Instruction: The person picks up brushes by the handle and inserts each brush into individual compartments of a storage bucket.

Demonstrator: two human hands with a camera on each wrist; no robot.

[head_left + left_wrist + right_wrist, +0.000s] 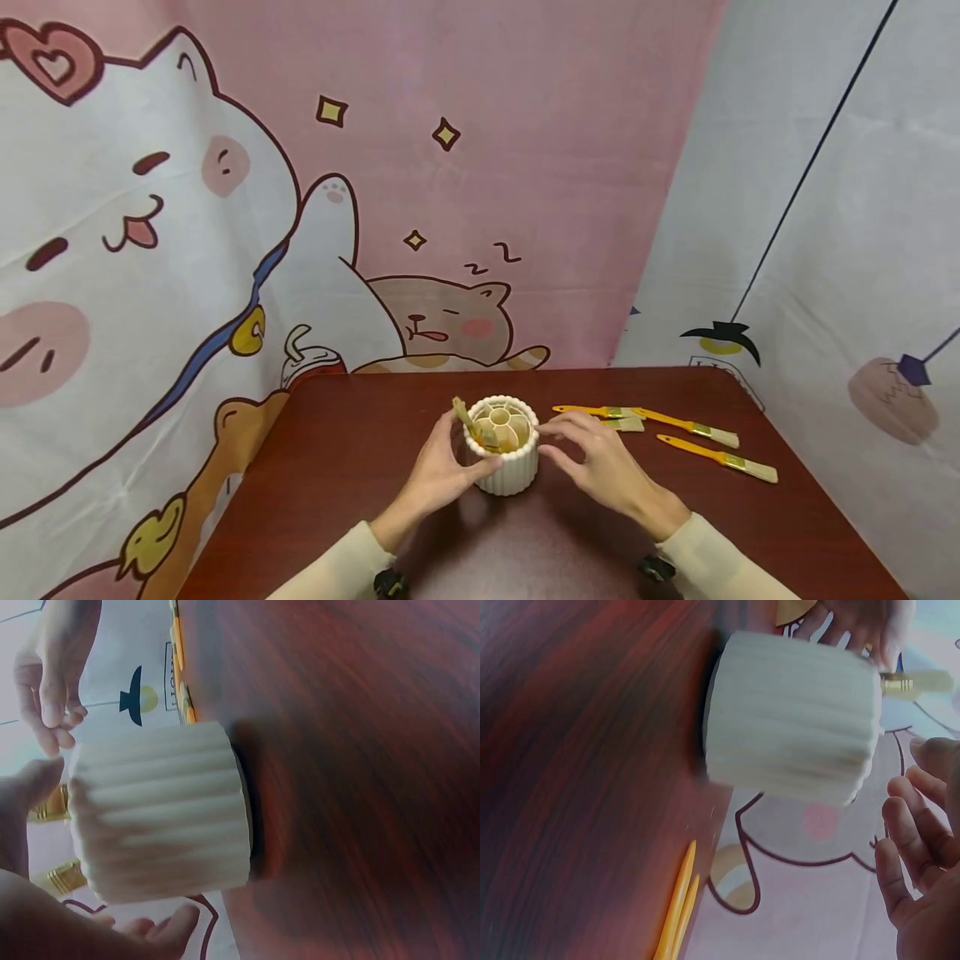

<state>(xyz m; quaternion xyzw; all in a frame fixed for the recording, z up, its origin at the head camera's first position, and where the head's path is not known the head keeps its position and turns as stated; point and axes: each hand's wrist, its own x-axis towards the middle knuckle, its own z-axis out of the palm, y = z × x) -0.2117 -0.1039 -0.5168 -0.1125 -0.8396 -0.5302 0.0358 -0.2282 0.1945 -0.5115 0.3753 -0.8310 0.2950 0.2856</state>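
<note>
A white ribbed pen holder with a scalloped rim and petal-shaped compartments stands upright on the table. My left hand holds it from the left, thumb at the front of the rim and fingers along the far left side. Two paintbrushes stand in the left compartments, bristles up; one paintbrush leans out over the left rim, and a second brush head shows in the left wrist view. Their handles are mostly hidden inside. By the right rim is my right hand, fingers loosely bent and holding nothing, also seen in the right wrist view.
Several yellow-handled paintbrushes lie on the dark red table to the right; the nearest paintbrush points its bristles toward the right edge. A cartoon-printed curtain hangs behind the table and along both sides.
</note>
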